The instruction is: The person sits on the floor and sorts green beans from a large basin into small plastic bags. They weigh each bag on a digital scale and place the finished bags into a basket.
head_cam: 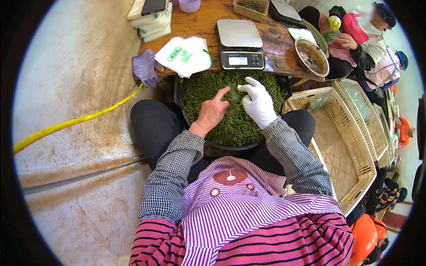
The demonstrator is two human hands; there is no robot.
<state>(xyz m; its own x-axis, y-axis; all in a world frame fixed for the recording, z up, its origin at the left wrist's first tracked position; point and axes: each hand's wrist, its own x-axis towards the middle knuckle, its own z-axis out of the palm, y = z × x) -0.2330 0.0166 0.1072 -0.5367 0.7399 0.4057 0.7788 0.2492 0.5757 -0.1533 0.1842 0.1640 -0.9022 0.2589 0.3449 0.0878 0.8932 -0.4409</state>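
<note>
A round black tub (pixel 229 146) stands between my knees, filled with small green peppercorn-like pieces (pixel 233 129). Over its left part is my bare left hand (pixel 213 111), index finger stretched out and nothing seen in it. My right hand (pixel 261 104), in a white glove, is over the tub's right part with fingers apart and bent; I see nothing held. The fingertips of the two hands are near each other but apart. Just beyond the tub, a digital scale (pixel 240 43) with a bare metal plate and a lit display sits at the table's edge.
The wooden table (pixel 279 43) holds printed plastic bags (pixel 183 55), a metal bowl (pixel 311 58) and a tray of dark bits (pixel 251 8). A purple glove (pixel 145 68) hangs at its left edge, near a yellow hose (pixel 80 118). Plastic crates (pixel 339 143) and several people are at right.
</note>
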